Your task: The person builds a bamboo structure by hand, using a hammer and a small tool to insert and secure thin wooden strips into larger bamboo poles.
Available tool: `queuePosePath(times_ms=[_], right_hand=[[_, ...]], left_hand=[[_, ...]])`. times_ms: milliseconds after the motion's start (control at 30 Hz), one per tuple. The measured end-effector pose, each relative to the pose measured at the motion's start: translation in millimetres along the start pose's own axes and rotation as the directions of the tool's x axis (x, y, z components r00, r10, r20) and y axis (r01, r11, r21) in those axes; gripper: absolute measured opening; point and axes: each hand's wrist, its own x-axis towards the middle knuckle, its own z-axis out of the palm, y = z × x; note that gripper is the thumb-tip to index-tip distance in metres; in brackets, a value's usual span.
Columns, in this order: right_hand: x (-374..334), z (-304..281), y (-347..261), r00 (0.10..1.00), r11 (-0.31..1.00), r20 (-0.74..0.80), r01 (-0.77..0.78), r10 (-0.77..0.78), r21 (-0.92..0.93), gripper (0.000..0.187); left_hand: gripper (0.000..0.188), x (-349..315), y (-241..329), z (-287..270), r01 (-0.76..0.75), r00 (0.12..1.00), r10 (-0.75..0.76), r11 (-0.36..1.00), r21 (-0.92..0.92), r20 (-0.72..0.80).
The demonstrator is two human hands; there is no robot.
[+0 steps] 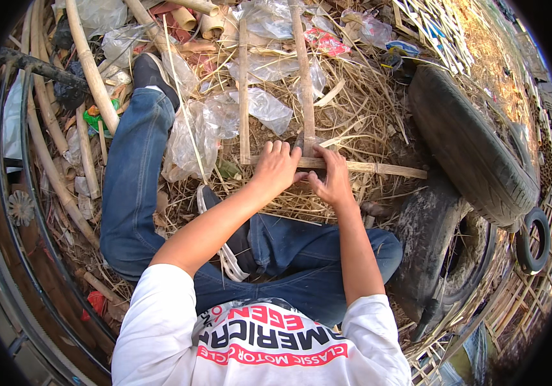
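My left hand (277,168) is closed over a short bamboo crosspiece (385,169), fingers curled over its far side and thumb toward the right. Just to the right, my right hand (334,179) grips the same crosspiece, its thumb close to the left one. Two long bamboo strips, a left strip (244,96) and a right strip (303,71), run away from me and meet the crosspiece near my hands. A small dark object (299,143) shows beside the right strip's near end; its kind is unclear. My fingers partly hide this joint.
Worn tires, one leaning (469,141) and one lower (430,238), stand at right. Clear plastic sheeting (205,128) and dry straw (366,122) cover the ground. Bamboo poles (89,64) and a black metal frame (38,238) lie left. My legs (137,174) are folded around the work.
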Motion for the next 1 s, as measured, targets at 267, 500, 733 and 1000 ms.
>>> queuePosePath(times_ms=[267,500,733,1000], right_hand=[[61,5,-12,0.874,0.841,0.083,-0.429,0.478,-0.329,0.047],[91,0,9,0.786,0.817,0.227,-0.536,0.575,-0.213,0.042],[99,0,19,0.763,0.808,0.278,-0.579,0.583,-0.105,0.037],[92,-17,10,0.761,0.786,0.408,-0.6,0.504,0.149,0.035]], left_hand=[[0.07,3,4,-8,0.026,1.0,-0.026,1.0,0.011,0.015],[0.075,3,6,-19,0.056,0.998,-0.056,0.998,0.0,0.026],[0.074,0,6,-13,0.07,0.998,-0.07,0.998,-0.002,-0.002],[0.072,-3,3,3,0.103,0.993,-0.104,0.995,-0.016,-0.061]])
